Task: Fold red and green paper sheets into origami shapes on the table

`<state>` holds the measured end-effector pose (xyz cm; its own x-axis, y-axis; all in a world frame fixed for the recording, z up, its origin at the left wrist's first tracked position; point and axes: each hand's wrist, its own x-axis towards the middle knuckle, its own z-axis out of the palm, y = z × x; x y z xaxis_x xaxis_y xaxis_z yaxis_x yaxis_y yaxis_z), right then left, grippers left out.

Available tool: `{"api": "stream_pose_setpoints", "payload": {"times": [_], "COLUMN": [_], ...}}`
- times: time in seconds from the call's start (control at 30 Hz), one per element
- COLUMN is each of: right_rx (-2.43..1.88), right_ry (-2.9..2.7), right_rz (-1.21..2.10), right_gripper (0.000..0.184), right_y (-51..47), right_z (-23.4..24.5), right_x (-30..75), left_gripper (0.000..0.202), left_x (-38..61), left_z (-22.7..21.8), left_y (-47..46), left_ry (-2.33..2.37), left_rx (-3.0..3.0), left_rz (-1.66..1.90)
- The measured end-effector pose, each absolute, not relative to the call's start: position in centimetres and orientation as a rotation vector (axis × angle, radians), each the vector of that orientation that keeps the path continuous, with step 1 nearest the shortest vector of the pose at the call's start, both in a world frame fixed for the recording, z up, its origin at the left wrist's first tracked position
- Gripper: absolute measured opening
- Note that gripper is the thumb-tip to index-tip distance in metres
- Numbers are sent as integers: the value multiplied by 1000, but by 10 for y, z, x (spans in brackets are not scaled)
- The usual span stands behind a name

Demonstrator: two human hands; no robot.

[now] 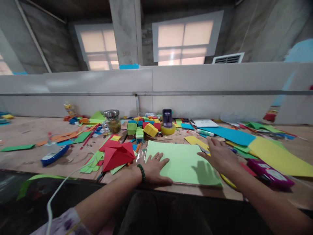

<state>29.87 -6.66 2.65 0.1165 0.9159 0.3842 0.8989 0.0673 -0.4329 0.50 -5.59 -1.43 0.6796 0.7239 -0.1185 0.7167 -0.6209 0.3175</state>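
A light green paper sheet (181,161) lies flat on the wooden table (29,143) in front of me. My left hand (154,168), with a dark bead bracelet on the wrist, rests flat on the sheet's near left corner, fingers spread. My right hand (220,155) hovers open just over the sheet's right edge, fingers stretched out, and casts a shadow on the paper. Neither hand holds anything. A folded red paper shape (117,155) sits just left of my left hand.
Coloured paper cubes (144,127), a glass jar (112,120) and a yellow tape roll (168,130) stand behind the sheet. Blue (232,134) and yellow (278,156) sheets and a purple case (270,173) lie right. A blue-white object (54,155) and white cable (61,186) lie left.
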Motion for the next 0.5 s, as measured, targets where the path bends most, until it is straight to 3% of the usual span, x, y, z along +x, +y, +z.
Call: {"api": "stream_pose_setpoints", "payload": {"times": [0.1, 0.2, 0.33, 0.5], "right_rx": [-1634, -1641, -1634, -1574], "right_ry": [-2137, -2378, -2285, -2071], "right_rz": [-40, 203, 296, 275], "right_gripper": [62, 63, 65, 57], "right_y": [-79, -85, -81, -72], "right_z": [15, -15, -38, -28], "right_x": [279, 266, 268, 284], "left_gripper": [106, 108, 107, 98], "left_x": [5, 2, 3, 4], "left_z": [-21, -21, -22, -14], "left_y": [-57, -58, -58, -65], "left_ry": [1157, 1152, 1160, 1172], "left_rx": [2544, 2547, 2534, 2498], "left_rz": [41, 33, 71, 299]}}
